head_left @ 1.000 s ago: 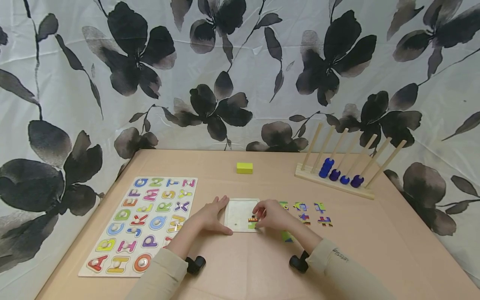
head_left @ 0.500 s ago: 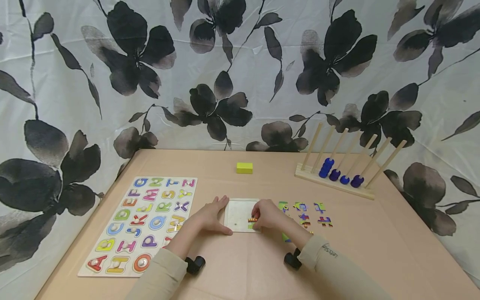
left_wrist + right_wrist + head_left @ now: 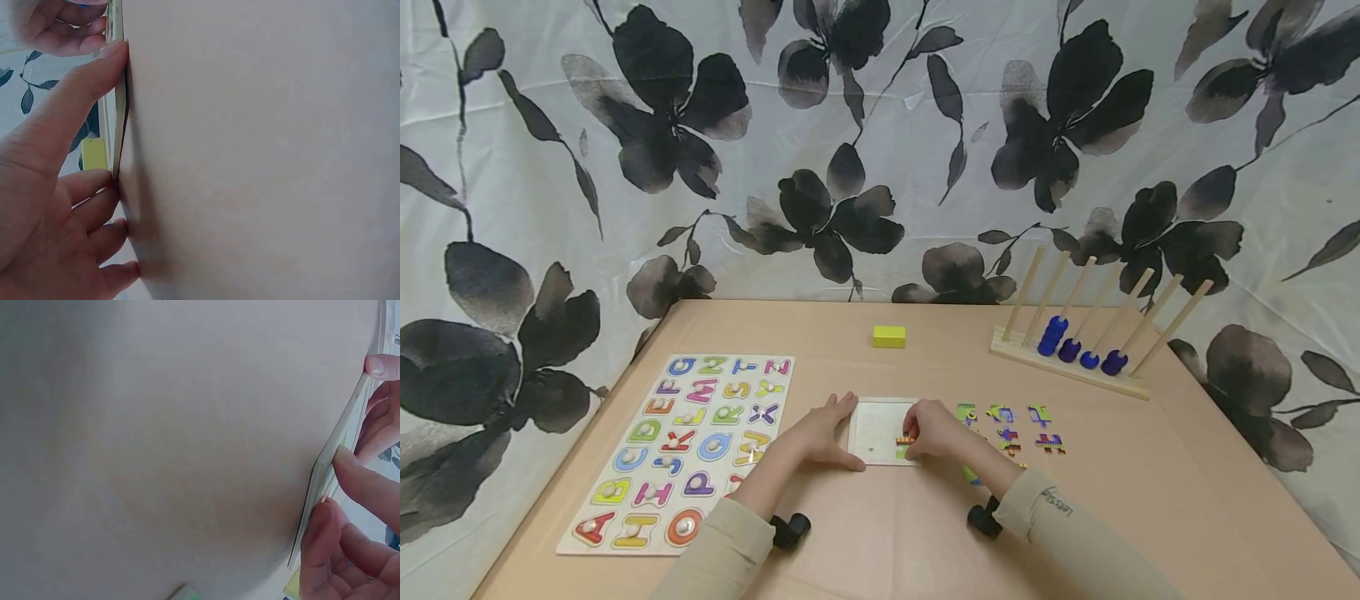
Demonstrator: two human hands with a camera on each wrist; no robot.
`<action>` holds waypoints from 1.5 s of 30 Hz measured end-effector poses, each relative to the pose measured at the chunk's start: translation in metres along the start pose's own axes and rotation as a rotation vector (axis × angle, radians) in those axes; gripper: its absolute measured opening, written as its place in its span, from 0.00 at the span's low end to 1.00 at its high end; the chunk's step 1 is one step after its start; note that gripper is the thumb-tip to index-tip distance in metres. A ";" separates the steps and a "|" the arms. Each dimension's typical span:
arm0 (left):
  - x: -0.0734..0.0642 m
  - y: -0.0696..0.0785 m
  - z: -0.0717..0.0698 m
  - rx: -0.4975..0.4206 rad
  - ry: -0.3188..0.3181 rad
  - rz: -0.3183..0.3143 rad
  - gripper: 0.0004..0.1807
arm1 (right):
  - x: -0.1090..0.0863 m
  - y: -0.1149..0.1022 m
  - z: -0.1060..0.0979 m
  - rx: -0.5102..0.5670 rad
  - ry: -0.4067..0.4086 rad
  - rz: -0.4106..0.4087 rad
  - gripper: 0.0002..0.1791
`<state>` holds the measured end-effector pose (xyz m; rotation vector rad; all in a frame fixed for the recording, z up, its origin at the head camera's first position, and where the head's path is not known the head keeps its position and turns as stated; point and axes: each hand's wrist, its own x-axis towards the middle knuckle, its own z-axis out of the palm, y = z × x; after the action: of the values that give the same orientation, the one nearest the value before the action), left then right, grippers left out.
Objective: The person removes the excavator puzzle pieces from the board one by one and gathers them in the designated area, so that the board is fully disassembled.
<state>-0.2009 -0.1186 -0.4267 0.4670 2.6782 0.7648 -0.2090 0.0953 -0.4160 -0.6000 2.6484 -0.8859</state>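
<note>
A shallow white puzzle tray lies in front of me. My left hand braces its left side, the thumb on the near edge and the other fingers spread along the left edge. My right hand is bent over the tray's near right corner. Its thumb and fingers pinch a small colourful puzzle piece, partly hidden behind the fingertips. Green shows just below the piece, inside the tray. In the right wrist view, the fingertips are right at the tray's rim.
Several loose puzzle pieces lie right of the tray, some partly behind my right arm. An alphabet board takes up the left side. A yellow block sits behind the tray. A wooden peg rack with blue beads stands back right.
My right hand has shifted slightly left, its fingers drawing in over the piece at the tray's corner, then stays there. The left hand keeps its place.
</note>
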 end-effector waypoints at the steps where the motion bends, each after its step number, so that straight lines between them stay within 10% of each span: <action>1: 0.000 0.000 0.000 0.001 0.000 0.002 0.58 | 0.000 0.000 0.000 -0.005 -0.002 0.002 0.14; 45: 0.000 0.000 0.000 0.007 -0.005 -0.004 0.58 | -0.013 0.006 -0.013 0.062 0.010 -0.103 0.19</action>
<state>-0.2009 -0.1188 -0.4270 0.4649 2.6767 0.7527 -0.2045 0.1127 -0.4081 -0.7244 2.6079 -0.9980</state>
